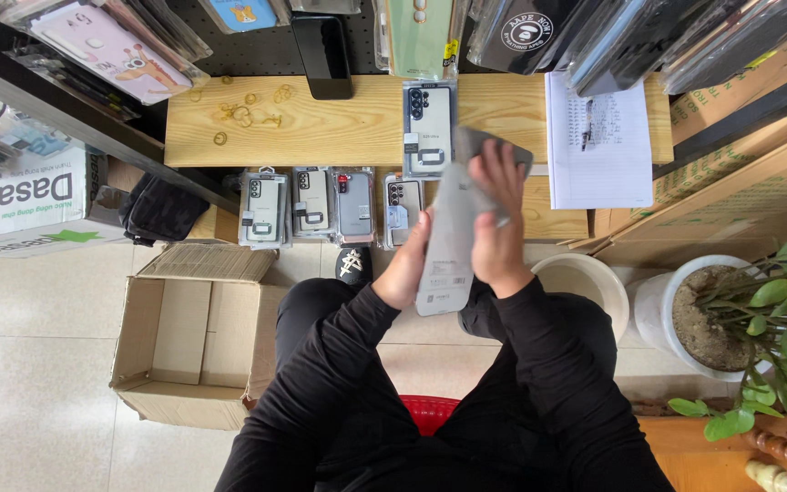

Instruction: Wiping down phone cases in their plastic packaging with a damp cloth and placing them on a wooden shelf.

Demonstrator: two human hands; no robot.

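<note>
Both hands hold one flat grey phone-case package [444,251] upright above the light wooden shelf [321,123]: left hand [409,264] grips its edge, right hand [495,228] clasps the top, steadying it.

Seen from above, a seated person in long black sleeves reaches both arms forward, toward twelve o'clock, forearms angling inward so the wrists nearly meet. The left hand [404,269] sits lower, at about seven o'clock from the other, palm turned inward, fingers curled in a grip. The right hand [497,223] is raised higher, back of the hand facing up, fingers bent and closed, fingertips pointing to twelve o'clock. Black-clad knees show below.
</note>
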